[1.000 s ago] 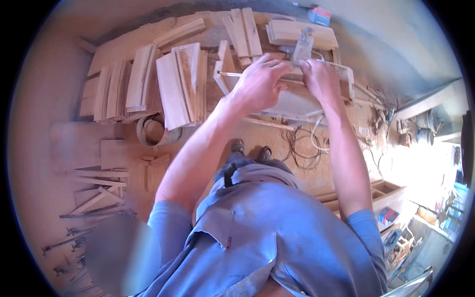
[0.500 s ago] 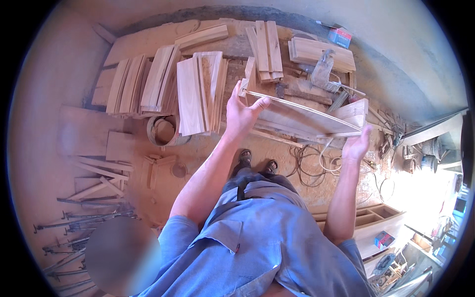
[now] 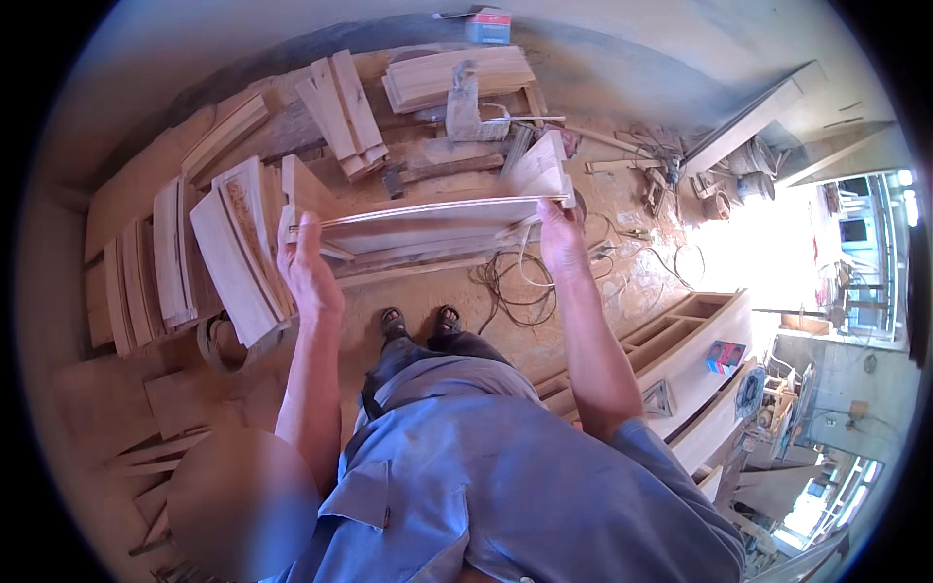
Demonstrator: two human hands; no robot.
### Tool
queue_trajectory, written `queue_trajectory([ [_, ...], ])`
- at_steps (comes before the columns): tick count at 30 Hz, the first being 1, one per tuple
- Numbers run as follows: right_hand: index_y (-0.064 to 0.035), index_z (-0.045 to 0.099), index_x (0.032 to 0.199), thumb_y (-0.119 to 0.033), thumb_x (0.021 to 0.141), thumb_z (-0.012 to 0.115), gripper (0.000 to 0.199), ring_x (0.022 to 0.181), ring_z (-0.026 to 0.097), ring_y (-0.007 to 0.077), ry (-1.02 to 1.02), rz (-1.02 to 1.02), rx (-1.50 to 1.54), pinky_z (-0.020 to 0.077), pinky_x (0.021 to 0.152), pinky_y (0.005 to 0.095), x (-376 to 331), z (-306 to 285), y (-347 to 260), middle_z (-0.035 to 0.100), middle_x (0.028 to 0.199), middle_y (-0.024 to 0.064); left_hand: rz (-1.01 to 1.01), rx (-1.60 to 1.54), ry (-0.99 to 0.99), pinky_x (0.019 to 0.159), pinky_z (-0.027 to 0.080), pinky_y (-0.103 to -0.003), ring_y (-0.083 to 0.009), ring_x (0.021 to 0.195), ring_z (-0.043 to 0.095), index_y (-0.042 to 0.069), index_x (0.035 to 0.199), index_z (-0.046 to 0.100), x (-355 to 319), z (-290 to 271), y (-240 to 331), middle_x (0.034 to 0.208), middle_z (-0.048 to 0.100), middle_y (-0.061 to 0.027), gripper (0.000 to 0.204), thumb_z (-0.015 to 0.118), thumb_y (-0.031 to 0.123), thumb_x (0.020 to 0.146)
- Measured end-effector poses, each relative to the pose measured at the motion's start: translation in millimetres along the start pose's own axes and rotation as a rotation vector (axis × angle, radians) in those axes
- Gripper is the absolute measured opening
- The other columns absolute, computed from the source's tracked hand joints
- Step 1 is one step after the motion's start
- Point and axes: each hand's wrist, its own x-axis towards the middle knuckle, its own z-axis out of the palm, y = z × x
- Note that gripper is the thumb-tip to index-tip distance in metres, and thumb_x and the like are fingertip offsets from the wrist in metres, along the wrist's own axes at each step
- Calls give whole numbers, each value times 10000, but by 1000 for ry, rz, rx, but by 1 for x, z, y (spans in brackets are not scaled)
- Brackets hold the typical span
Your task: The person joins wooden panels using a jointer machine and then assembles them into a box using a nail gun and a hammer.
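Between my two hands I hold a pale wooden drawer-like frame (image 3: 418,236) off the floor, with upright side pieces at both ends and a thin panel edge running across it. My left hand (image 3: 311,272) is closed round its left end, the thumb pointing up along the side piece. At the right end, my right hand (image 3: 564,243) grips the corner where the panel meets the other side piece. Some of the fingers are hidden behind the wood.
Stacks of boards (image 3: 238,253) lie on a low bench beyond me, with a dusty tool (image 3: 474,107) and a small box (image 3: 487,27). Coiled cable (image 3: 520,296) lies on the floor. A long wooden carcass (image 3: 671,340) with compartments stands at my right, near bright daylight.
My view has turned to the right, so the bench and board stacks now sit further left. The frame stays in both hands and is now nearly level across the view.
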Motion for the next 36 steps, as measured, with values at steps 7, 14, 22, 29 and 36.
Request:
queue_trajectory([
  [7,-13,606,1301,-109,877,761,462,1181,578,174,31,-10,73,394,1065,338,-7,11,-6,659,1243,53,63,-45,19,1070,373,-321,-172,1200,521,-9,1420,526,9,-4,-23,1273,592,-82,471,552,275,1046],
  [14,22,716,1028,-82,750,723,297,971,673,205,207,-104,161,473,949,344,14,17,14,732,1014,95,28,-103,65,1031,385,-305,-137,1107,516,-15,1450,492,5,-3,-11,1197,587,-51,512,584,267,1033],
  [22,26,645,1194,-58,822,670,382,1124,636,216,107,-77,107,441,1031,368,23,25,29,691,1168,112,20,-32,16,847,408,-249,-67,927,487,-16,1487,440,9,-22,14,993,533,41,556,604,245,1025],
  [29,-15,692,988,-95,854,664,159,1047,637,207,127,41,140,443,1000,368,29,-38,35,692,1043,99,121,-61,-198,1182,307,-362,-199,1374,412,5,1608,212,16,-40,-25,1489,436,-91,790,620,314,1006],
  [36,1,646,1137,-143,870,654,303,1169,586,233,116,53,36,385,1082,398,31,-25,19,661,1166,110,234,386,-77,1255,182,-445,-334,1535,234,-3,1536,372,36,-118,-34,1625,318,-211,780,716,302,906],
])
